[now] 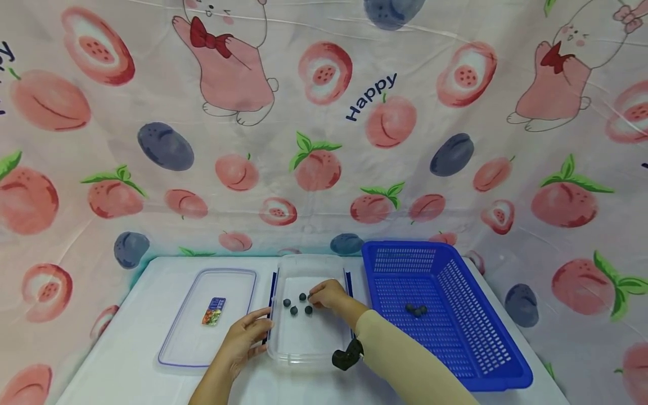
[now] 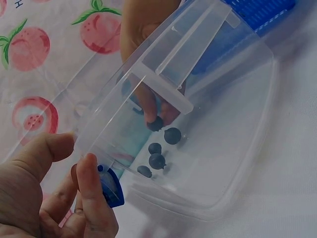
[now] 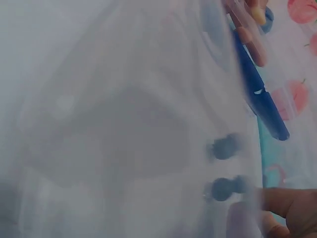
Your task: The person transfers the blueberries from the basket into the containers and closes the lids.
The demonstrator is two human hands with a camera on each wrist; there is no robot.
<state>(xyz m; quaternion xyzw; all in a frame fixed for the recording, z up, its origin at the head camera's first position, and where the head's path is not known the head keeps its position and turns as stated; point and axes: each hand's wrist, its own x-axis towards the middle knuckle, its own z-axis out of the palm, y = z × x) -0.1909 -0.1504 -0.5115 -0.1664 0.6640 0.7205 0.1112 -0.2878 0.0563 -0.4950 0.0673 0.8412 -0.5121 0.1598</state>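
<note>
A clear plastic container (image 1: pixel 304 343) with blue side latches stands mid-table, and several dark blueberries (image 1: pixel 294 310) lie on its floor. My left hand (image 1: pixel 245 340) holds its left side, thumb at the rim and fingers by a blue latch (image 2: pixel 112 187). Inside the container, my right hand (image 1: pixel 329 295) pinches a blueberry (image 2: pixel 154 124) with its fingertips, seen through the clear wall in the left wrist view. Another blueberry (image 2: pixel 172 136) lies close beside those fingertips. The right wrist view is blurred by the container wall, with the right hand (image 3: pixel 297 210) at its lower right edge.
To the right stands a blue perforated basket (image 1: pixel 486 332) with a few blueberries (image 1: pixel 417 310) in it. A clear lid (image 1: pixel 177 337) with a blue seal and a colourful label (image 1: pixel 214 311) lies on the left. Fruit-patterned cloth (image 1: pixel 283 129) hangs behind the white table.
</note>
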